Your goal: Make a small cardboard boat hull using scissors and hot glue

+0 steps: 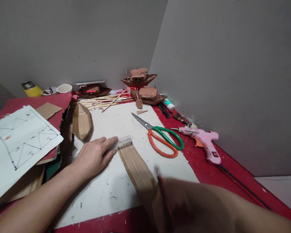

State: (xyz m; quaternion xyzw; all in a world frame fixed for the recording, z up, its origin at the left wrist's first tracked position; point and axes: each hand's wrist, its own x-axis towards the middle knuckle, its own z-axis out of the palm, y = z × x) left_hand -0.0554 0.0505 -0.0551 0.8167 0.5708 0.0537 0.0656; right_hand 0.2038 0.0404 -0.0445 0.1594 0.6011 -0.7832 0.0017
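A long strip of brown cardboard (pixel 138 168) runs from the middle of the white sheet (pixel 102 197) down toward the bottom edge. Across its far end lies a short clear ruler (pixel 125 142). My left hand (pixel 94 157) has its fingertips on the ruler's left end, with thumb and fingers closed on it. Near the strip's lower part is my right hand (pixel 177 197), smeared by motion, with a thin dark red pen-like tool (pixel 163 197) upright at its fingers. The tool's tip is blurred and stands beside the strip's right edge.
Scissors (pixel 147 126) with green and orange handles lie right of the ruler, a pink glue gun (pixel 203 139) farther right. Behind are wooden sticks (pixel 99 102) and model boats (pixel 147 94). A cardboard hull (pixel 81 123) and drawn paper (pixel 21 139) lie left.
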